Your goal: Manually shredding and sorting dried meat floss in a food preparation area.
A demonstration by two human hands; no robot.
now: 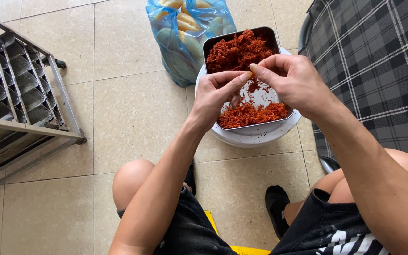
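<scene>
Below, I see my left hand (pixel 213 94) and right hand (pixel 291 82) pinched together on a small pale piece (pixel 249 74) above the metal tray (pixel 267 34) of red shreds (pixel 237 49), its long axis running away from me. The tray sits on a white bucket (pixel 256 137) on tiled floor (pixel 133 118); blue bag (pixel 185 42) behind, rack (pixel 20 94) left.

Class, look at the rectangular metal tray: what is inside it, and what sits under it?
The rectangular metal tray holds shredded reddish-brown food, partly covered by both hands. Under it sits a round white container; only its rim shows.
</scene>
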